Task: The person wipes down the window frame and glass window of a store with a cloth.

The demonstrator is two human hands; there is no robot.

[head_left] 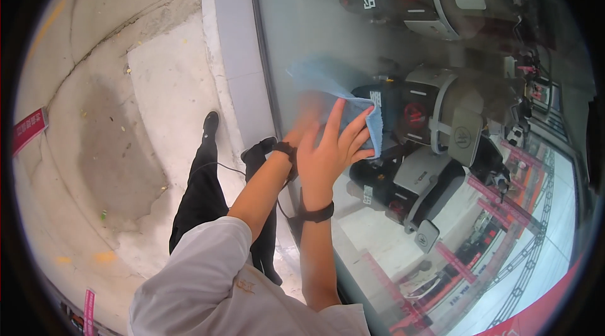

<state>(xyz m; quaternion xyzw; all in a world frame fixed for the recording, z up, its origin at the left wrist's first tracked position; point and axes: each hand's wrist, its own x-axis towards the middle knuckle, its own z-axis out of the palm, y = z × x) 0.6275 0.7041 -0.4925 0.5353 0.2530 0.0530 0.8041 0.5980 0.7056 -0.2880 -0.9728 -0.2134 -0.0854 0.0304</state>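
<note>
My right hand (329, 142) lies flat on a light blue cloth (376, 129), its fingers spread and pressing the cloth to a large glass pane (315, 27). The cloth is folded at its right edge and smears into a pale blur at the upper left. From the left, my left forearm (259, 190) reaches to the same spot. Past its dark wristband (290, 152), my left hand (309, 112) is blurred and partly covered by my right hand, so its fingers cannot be made out. Another dark band (317, 212) is around my right wrist.
Grey and black scooters (419, 109) show through the glass. Street reflections (491, 235) cross its lower right. A dark frame (261, 46) and pale ledge (238, 58) run beside the pane. Cracked concrete (113, 134) lies left. A thin dark cord (228, 166) hangs near my legs.
</note>
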